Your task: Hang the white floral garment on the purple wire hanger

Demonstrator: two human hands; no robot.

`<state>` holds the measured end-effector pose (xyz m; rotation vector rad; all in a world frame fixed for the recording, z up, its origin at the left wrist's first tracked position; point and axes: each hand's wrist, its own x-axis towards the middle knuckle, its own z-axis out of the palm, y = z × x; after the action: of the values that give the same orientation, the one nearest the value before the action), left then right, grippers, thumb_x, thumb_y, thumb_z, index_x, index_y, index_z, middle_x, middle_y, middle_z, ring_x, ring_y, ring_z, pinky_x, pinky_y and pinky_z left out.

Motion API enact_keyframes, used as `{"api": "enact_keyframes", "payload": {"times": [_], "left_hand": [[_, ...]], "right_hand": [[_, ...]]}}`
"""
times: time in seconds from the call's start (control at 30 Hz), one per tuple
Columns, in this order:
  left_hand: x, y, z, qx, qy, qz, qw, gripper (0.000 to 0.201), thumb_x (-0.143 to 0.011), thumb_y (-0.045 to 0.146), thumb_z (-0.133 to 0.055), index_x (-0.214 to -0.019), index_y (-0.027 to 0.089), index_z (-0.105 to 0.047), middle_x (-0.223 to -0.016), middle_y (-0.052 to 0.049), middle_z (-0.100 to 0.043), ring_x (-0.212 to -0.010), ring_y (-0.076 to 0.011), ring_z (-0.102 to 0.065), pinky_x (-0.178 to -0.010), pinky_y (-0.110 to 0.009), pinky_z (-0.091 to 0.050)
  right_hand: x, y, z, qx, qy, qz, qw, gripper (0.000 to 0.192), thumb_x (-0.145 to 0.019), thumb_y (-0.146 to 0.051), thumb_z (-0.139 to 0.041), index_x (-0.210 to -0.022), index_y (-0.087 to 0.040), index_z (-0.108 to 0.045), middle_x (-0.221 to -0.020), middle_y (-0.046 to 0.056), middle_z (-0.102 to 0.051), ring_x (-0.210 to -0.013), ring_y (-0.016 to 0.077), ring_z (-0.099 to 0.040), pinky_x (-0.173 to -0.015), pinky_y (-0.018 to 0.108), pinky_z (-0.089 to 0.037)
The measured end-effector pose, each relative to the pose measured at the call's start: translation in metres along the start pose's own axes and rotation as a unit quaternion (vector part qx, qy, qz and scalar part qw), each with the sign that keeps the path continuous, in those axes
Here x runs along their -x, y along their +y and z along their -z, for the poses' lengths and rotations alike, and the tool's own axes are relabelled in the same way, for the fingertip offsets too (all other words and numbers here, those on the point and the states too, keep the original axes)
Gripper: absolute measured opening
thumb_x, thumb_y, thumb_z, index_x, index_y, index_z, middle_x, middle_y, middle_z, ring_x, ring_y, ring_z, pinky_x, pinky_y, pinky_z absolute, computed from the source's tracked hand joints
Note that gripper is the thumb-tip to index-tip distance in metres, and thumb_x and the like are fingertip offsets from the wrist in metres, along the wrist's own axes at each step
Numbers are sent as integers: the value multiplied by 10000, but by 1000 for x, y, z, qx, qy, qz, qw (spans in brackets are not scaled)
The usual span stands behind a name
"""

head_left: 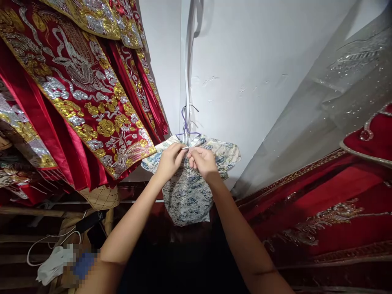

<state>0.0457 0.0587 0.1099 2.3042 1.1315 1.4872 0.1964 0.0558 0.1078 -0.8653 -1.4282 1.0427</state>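
A short-sleeved shirt (188, 200) with a blue and cream floral pattern hangs in front of me on a thin purple hanger (184, 118). At its collar, my left hand (169, 160) is closed, thumb and forefinger pinching the front edge of the cloth. My right hand (202, 161) meets it from the other side, also closed in a pinch on the collar opening, its other fingers curled. The fingertips nearly touch. What lies exactly between them, perhaps a fastening, is too small to make out. Below the hands, the shirt's front hangs down.
Red garments with gold and silver embroidery (101, 102) hang close on the left. To the right are a sheer sparkly fabric (346, 94) and a beaded red garment (330, 175). A white pole (188, 61) stands before the wall. Lower left, a white cable (29, 253) lies by wooden slats.
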Motion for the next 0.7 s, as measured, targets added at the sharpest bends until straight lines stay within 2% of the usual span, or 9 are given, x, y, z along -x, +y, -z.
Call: {"api": "enact_keyframes", "payload": {"times": [0.1,0.2,0.27,0.33,0.47,0.57,0.7], "left_hand": [[0,-2,-1,-60,15,5,998,197,-969,332,-499,-904,210,-640,-891,-46,-680,-904,-200,-617,-897,-339,-437],[6,-4,4,-93,89,39,991,205,-966,356,-505,-867,215,-618,-864,-35,-671,-900,-207,-606,-917,-361,-425],[5,-4,12,-98,112,41,988,207,-963,367,-513,-864,216,-613,-881,-34,-669,-910,-208,-597,-911,-359,-427],[2,-2,19,-97,87,19,991,192,-958,361,-528,-875,216,-624,-908,-31,-678,-931,-205,-590,-926,-358,-417],[0,1,21,-101,19,-25,994,179,-969,326,-518,-913,215,-647,-911,-28,-687,-927,-200,-583,-945,-363,-395],[5,2,17,-105,12,-34,994,186,-977,311,-503,-930,212,-653,-904,-36,-683,-929,-201,-581,-956,-371,-387],[4,4,14,-75,49,-37,995,169,-967,305,-522,-899,208,-642,-869,-32,-666,-915,-196,-584,-975,-378,-398]], "right_hand": [[-1,23,2,34,14,12,999,394,-870,-558,-576,-694,-206,-594,-463,-23,-513,-428,118,-431,-452,258,-325],[2,54,6,76,22,-21,997,387,-862,-546,-573,-663,-214,-590,-472,-10,-513,-439,138,-435,-461,279,-318],[6,66,8,74,24,-44,996,378,-862,-517,-571,-632,-218,-565,-470,-2,-517,-457,148,-452,-475,284,-333],[8,64,9,39,5,-49,998,359,-887,-503,-542,-671,-218,-568,-487,-2,-538,-466,146,-453,-485,279,-346],[6,34,3,-17,-64,0,998,331,-949,-517,-469,-914,-220,-613,-601,-11,-612,-468,121,-430,-482,256,-336],[0,17,-5,-22,-68,46,996,300,-944,-480,-507,-839,-212,-593,-594,-22,-579,-480,111,-428,-490,248,-335],[-6,28,-11,21,-20,56,998,296,-918,-395,-538,-692,-204,-556,-565,-24,-533,-514,119,-465,-514,250,-352]]}}
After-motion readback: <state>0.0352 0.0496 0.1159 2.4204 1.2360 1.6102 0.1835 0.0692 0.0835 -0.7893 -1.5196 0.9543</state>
